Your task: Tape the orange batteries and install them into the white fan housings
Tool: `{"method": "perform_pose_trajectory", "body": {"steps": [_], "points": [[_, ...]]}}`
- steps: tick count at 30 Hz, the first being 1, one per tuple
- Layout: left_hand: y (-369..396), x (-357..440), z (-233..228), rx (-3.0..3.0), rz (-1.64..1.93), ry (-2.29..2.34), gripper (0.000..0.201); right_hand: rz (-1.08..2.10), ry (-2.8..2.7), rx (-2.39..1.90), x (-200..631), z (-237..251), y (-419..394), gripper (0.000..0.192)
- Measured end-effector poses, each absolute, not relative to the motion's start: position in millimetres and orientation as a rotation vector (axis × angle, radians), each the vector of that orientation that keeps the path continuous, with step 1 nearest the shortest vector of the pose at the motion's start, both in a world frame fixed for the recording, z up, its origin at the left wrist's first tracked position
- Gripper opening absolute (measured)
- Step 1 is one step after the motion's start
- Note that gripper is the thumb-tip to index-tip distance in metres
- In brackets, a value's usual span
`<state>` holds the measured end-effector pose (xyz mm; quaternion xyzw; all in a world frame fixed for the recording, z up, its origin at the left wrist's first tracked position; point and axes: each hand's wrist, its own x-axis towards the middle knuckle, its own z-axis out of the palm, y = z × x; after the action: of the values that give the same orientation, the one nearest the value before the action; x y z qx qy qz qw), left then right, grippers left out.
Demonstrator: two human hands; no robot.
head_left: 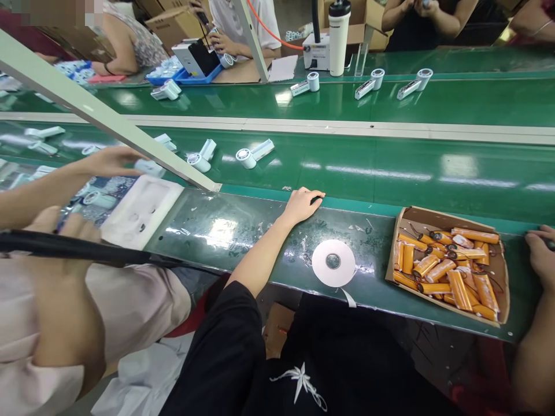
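Observation:
My left hand rests at the near edge of the green conveyor belt, its fingers loosely bent and the thumb apart, with nothing seen in it. Close by on the narrow work ledge lies a roll of white tape, its loose end hanging over the front edge. At the far right, my right hand is partly cut off by the frame; what its fingers do is hidden. Just left of it stands a cardboard tray full of orange-wrapped battery packs with wires.
Light-blue handheld fans lie on both belts. A slanted metal post rises at left. Beside me, a co-worker's hands work near a white foam tray. Across the belts, other people sit by a white tumbler.

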<state>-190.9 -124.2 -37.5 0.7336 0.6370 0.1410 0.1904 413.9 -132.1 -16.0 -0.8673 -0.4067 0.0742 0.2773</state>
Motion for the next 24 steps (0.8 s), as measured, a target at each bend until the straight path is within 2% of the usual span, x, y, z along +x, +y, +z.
{"method": "perform_pose_trajectory", "body": {"steps": [16,18,22,24], "points": [[-127.2,-195.6,-42.4,2.26,0.377,1.725,0.038,0.245,-1.043,-2.281,403.3,-7.1,-135.6,0.006],[-129.1,-193.4,-39.7,2.3,0.335,1.759,0.043,0.242,-1.059,-2.276,402.9,-6.6,-136.3,0.007],[-132.1,-187.9,-32.8,2.291,0.208,1.829,0.072,0.243,-1.06,-2.283,400.7,-4.7,-137.2,0.008],[-132.1,-186.5,-30.8,2.259,0.144,1.819,0.074,0.238,-1.051,-2.288,399.9,-4.1,-137.1,0.008]]}}
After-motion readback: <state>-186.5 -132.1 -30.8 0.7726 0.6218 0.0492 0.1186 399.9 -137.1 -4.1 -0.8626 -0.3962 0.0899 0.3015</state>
